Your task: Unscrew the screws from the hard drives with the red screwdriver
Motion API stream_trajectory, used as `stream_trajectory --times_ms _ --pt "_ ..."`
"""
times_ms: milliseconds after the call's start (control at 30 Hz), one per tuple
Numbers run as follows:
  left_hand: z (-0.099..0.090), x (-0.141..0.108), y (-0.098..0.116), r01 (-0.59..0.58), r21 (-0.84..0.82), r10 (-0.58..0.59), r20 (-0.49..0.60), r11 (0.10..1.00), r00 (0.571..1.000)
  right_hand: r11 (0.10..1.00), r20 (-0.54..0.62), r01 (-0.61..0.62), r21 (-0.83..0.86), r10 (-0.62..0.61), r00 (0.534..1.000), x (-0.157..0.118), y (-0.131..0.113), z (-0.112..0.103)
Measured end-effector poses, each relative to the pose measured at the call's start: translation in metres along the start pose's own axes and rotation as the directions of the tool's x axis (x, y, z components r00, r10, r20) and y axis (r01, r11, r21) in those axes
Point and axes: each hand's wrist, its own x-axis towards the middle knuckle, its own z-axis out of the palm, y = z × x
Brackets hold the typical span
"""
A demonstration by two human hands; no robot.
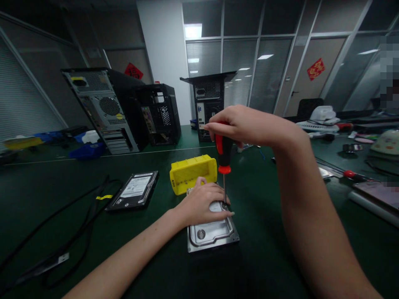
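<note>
My right hand (229, 122) is closed around the red and black handle of a screwdriver (223, 155). The shaft points straight down, its tip on the right side of a silver hard drive (215, 230). My left hand (207, 203) lies across the drive and holds it against the table, thumb and fingers on either side of the screwdriver tip. Part of the drive's label and its far end are hidden under this hand. Just behind the drive, a yellow bin (193, 166) rests on its side with several small bits inside, perhaps screws.
A second hard drive (135, 191) lies left on the green table (162, 261), near black cables (89, 211). Computer cases (109, 108) stand at the back, another case (208, 89) behind my right hand. Another screwdriver (352, 175) and a laptop-like slab (374, 203) are at right.
</note>
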Motion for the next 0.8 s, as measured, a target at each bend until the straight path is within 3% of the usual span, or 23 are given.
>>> stream_trajectory --times_ms 267,500,633,800 --pt "0.0003 0.0002 -0.0007 -0.013 -0.01 0.013 -0.006 1.0 1.0 0.969 0.112 -0.069 0.238 0.043 0.993 -0.0085 0.0019 -0.0039" --pt "0.0006 -0.0001 -0.0008 -0.017 -0.012 0.017 -0.012 1.0 1.0 0.973 0.124 0.041 0.229 -0.071 0.99 -0.0093 0.0018 -0.0048" --pt "0.0007 -0.0004 -0.0017 -0.022 -0.015 0.022 -0.015 1.0 1.0 0.979 0.102 0.016 0.205 -0.038 0.994 -0.008 -0.0004 -0.0026" --pt "0.0015 -0.0009 -0.0024 -0.036 -0.018 0.035 -0.023 0.999 0.999 0.946 0.149 0.05 0.319 -0.103 0.984 -0.0069 0.0028 -0.0008"
